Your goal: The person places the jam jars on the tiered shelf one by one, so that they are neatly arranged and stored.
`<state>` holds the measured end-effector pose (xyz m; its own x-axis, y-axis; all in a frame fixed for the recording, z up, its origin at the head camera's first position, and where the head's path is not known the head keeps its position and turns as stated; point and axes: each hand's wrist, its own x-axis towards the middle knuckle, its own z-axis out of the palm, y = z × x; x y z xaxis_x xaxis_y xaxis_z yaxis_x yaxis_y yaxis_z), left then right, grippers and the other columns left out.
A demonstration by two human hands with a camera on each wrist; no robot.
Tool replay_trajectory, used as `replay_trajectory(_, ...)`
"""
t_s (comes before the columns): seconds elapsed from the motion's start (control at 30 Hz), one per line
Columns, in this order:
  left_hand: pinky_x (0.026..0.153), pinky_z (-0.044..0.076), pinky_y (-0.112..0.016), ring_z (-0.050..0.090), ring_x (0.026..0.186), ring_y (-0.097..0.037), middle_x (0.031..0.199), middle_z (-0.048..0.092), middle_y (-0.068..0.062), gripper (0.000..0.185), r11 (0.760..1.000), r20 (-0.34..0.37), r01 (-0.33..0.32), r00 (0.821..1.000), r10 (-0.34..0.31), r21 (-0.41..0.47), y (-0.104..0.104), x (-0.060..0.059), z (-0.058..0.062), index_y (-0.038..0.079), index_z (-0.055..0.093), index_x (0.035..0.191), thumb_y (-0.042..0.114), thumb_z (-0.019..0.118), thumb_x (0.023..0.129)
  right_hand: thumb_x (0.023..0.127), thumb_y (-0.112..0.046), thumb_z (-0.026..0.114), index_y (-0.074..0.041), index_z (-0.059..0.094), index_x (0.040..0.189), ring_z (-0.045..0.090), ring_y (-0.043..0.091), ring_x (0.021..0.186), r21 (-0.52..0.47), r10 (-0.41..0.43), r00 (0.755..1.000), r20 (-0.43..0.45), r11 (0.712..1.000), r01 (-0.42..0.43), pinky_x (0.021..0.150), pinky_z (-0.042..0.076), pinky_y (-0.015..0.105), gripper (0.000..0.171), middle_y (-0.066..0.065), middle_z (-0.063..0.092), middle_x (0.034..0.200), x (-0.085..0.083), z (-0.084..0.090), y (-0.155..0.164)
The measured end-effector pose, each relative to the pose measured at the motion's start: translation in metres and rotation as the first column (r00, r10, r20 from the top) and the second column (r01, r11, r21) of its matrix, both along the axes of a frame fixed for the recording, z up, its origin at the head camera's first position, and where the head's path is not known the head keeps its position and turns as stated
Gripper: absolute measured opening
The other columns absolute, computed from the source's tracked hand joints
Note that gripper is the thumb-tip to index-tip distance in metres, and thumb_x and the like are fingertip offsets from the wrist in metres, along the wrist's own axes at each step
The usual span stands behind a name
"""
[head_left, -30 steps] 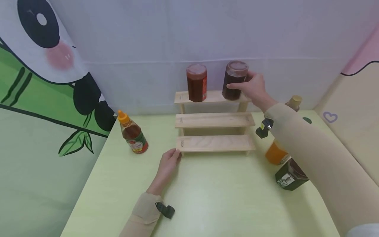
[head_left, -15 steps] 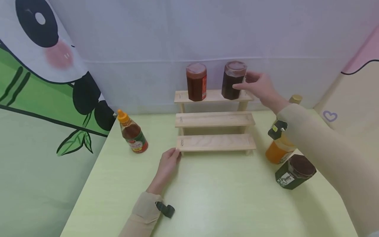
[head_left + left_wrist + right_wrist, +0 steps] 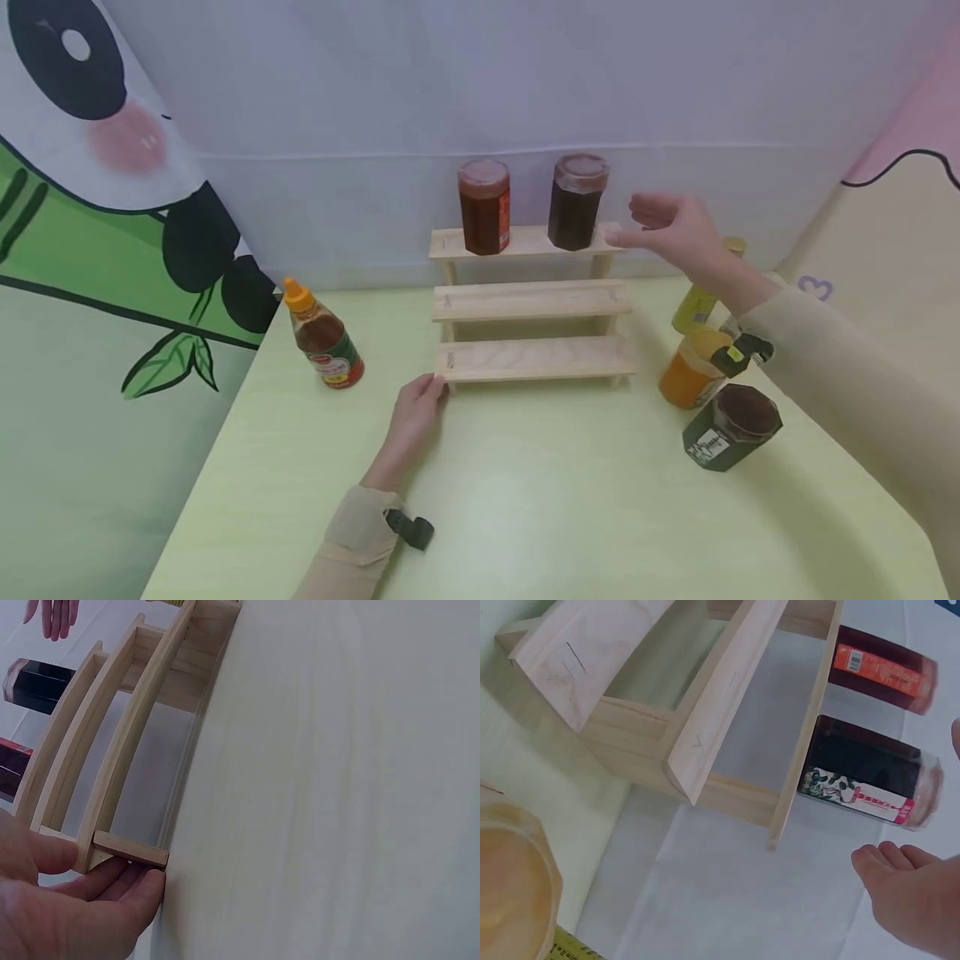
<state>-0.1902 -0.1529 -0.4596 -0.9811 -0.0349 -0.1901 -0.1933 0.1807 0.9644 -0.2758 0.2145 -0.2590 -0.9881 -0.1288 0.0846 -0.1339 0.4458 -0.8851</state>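
Note:
A three-step wooden rack (image 3: pixel 534 302) stands at the back of the table. On its top step stand a red-brown jar (image 3: pixel 483 207) and a dark jar (image 3: pixel 575 202), the dark jar (image 3: pixel 870 782) also showing in the right wrist view. My right hand (image 3: pixel 667 229) hovers just right of the dark jar, fingers loose, holding nothing. My left hand (image 3: pixel 415 408) rests on the table with its fingers (image 3: pixel 124 881) touching the rack's lower left foot (image 3: pixel 129 850).
A sauce bottle with an orange cap (image 3: pixel 321 335) stands left of the rack. To the right are an orange jar (image 3: pixel 686 376), a dark green jar (image 3: pixel 727 427) and a yellow bottle (image 3: pixel 701 300). The pale green table (image 3: pixel 570 508) is bounded by fabric walls.
My right hand let go of the dark jar on the top step and drew back to the right. The left hand stayed at the rack's foot.

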Motion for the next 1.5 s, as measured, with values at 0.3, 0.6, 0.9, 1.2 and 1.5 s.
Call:
replay_trajectory(0.3,0.099,0.045,-0.030,0.048,0.124,-0.027,0.134,0.050,-0.020,0.038,0.998,0.003,-0.005,1.000,0.005,0.055,-0.003,0.007,-0.001,-0.008,0.051,0.129,0.019,0.041,0.104,0.078,-0.020,0.081,-0.001,0.036,0.145,0.040,0.029,0.131,0.048,0.066,0.996,-0.054,0.997,-0.064,0.108,0.035,0.037,0.083,0.015,0.040,0.145,0.036,-0.008,0.011)
replay_trajectory(0.6,0.098,0.045,-0.030,0.048,0.124,-0.028,0.135,0.049,-0.021,0.039,0.996,0.004,-0.002,1.000,0.001,0.085,-0.001,0.003,-0.002,-0.008,0.049,0.131,0.020,0.041,0.104,0.078,-0.019,0.081,-0.007,0.037,0.146,0.039,0.025,0.132,0.082,0.065,0.998,-0.014,0.995,-0.064,0.102,0.038,0.020,0.082,0.008,0.042,0.145,0.094,-0.021,0.031)
replay_trajectory(0.9,0.098,0.045,-0.029,0.048,0.124,-0.027,0.135,0.049,-0.021,0.038,0.996,-0.013,-0.010,1.000,0.011,0.088,-0.001,0.004,-0.002,-0.007,0.051,0.129,0.019,0.041,0.104,0.075,-0.014,0.083,-0.008,0.046,0.141,0.044,0.025,0.128,0.127,0.004,0.993,-0.120,0.992,0.011,0.095,0.040,0.010,0.076,0.007,0.049,0.139,0.135,-0.054,0.047)
replay_trajectory(1.2,0.098,0.046,-0.030,0.048,0.124,-0.028,0.135,0.049,-0.021,0.038,0.995,-0.005,0.003,1.000,-0.002,0.101,0.002,0.000,-0.002,-0.008,0.050,0.130,0.019,0.042,0.104,0.073,-0.013,0.084,-0.012,0.035,0.147,0.033,0.018,0.135,0.129,-0.082,0.990,-0.114,0.987,0.097,0.093,0.034,0.003,0.088,0.014,0.040,0.145,0.166,-0.085,0.072)
replay_trajectory(1.5,0.097,0.046,-0.029,0.049,0.123,-0.027,0.134,0.051,-0.020,0.038,0.996,-0.021,0.011,1.000,-0.009,0.086,0.002,-0.002,-0.003,-0.007,0.052,0.129,0.021,0.042,0.104,0.073,-0.011,0.084,-0.006,0.023,0.151,0.027,0.010,0.137,0.122,-0.194,0.973,-0.128,0.970,0.210,0.097,0.026,0.001,0.099,0.022,0.032,0.148,0.184,-0.115,0.090)
